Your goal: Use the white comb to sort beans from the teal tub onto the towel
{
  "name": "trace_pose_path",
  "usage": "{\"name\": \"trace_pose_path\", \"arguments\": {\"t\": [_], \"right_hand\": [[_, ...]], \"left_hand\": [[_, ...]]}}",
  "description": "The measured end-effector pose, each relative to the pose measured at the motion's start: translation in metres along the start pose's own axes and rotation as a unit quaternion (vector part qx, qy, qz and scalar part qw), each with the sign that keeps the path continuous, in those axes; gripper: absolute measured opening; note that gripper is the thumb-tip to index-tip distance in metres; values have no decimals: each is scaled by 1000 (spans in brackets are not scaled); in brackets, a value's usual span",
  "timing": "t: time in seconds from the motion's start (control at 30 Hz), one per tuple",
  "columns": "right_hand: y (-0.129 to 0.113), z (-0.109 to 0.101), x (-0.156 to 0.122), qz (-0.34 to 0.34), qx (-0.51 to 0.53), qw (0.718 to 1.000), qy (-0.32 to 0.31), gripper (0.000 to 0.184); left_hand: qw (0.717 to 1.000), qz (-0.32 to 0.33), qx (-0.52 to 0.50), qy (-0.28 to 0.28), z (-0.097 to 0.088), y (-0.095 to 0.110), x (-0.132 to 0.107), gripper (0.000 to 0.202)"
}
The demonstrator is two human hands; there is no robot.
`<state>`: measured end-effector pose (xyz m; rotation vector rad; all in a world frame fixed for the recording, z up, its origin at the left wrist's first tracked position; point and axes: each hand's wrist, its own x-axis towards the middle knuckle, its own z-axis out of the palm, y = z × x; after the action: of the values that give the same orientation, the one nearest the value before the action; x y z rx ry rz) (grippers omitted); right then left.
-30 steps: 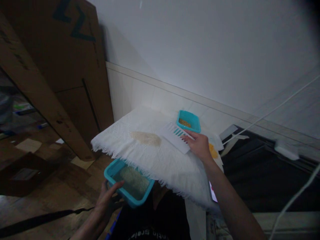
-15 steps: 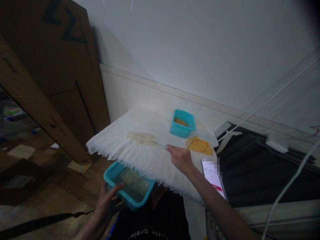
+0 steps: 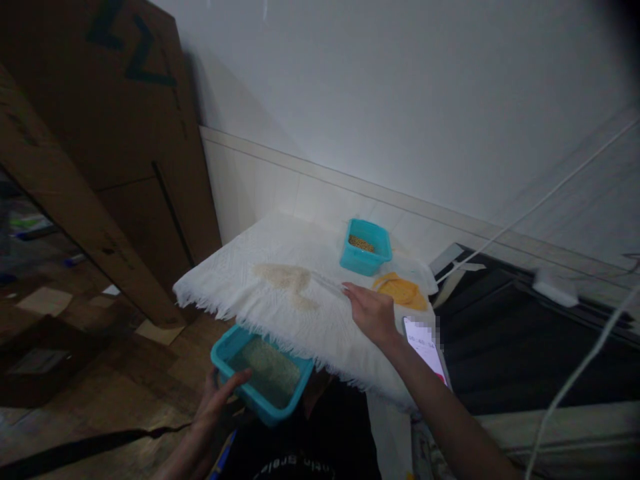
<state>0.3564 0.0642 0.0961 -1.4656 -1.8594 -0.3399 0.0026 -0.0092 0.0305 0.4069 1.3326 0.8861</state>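
My left hand (image 3: pixel 223 393) grips the near left rim of a teal plastic container (image 3: pixel 274 417), its thumb over the inside. Pale grains (image 3: pixel 273 367) lie in that container, which is held just below the fringed table edge. Above it, on the white cloth (image 3: pixel 240 250), a spread of pale grains (image 3: pixel 285 275) has a tongue reaching toward the edge. My right hand (image 3: pixel 371 312) pinches a thin whitish stick-like tool (image 3: pixel 327 283), blurred by motion, whose far end is close to the right side of the grains.
At the back of the table stands a second teal container (image 3: pixel 364 263) with tan beans or pellets (image 3: pixel 361 244). An orange-yellow cloth or bag (image 3: pixel 401 291) and a phone (image 3: pixel 425 347) lie to the right. Large cardboard boxes (image 3: pixel 145 133) rise at the left; a white wall (image 3: pixel 380 100) closes the back.
My right hand has shifted slightly right, drawing the tool's tip off the grains. Part of the grain spread has moved toward the near edge. The held container has shifted slightly right.
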Motion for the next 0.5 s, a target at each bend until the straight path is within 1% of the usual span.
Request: {"name": "trace_pose_path", "arguments": {"t": [0.07,0.13,0.2,0.3,0.4,0.5], "right_hand": [[11,12,20,-14,-38,999,17,26],[14,24,33,-17,-66,998,-3,26],[11,34,34,-23,-80,996,-34,25],[1,38,20,-40,-81,995,-52,24],[-9,31,-2,-61,-69,995,-29,24],[-22,21,-19,-101,-43,994,3,25]], "left_hand": [[1000,0,-2,0,0,-1,1,116],[1000,1,-3,0,1,-1,3,115],[1000,-2,-1,5,1,-1,4,112],[1000,-9,-1,3,0,0,4,109],[1000,-7,-1,-4,0,0,3,110],[1000,-4,-5,-9,-2,-1,3,112]]}}
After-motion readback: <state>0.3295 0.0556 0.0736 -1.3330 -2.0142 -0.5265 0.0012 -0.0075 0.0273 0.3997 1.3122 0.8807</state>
